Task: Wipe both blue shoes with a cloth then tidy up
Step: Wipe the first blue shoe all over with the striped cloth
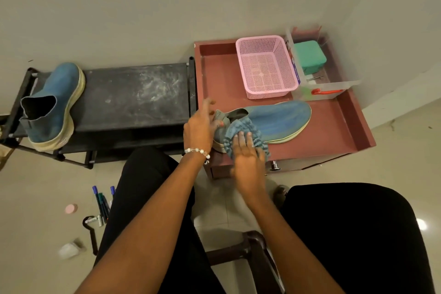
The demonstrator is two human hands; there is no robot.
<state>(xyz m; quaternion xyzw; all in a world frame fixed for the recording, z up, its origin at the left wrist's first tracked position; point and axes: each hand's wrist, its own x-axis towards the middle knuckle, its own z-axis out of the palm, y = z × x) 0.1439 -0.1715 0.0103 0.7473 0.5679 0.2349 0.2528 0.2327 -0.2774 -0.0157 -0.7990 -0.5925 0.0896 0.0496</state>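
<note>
Head view: right hand (248,157) pressed a cloth (241,132) flat-fingered against the heel side of 1 shoe (276,122), which lay on its side on a red tray (334,126). Left hand (199,126) was at the shoe's heel, fingers blurred; cannot tell if gripping. Shoe 2 (53,105) stood upright on a black rack (133,93), left end. Pink basket (266,67) sat on the tray behind shoe 1.
</note>
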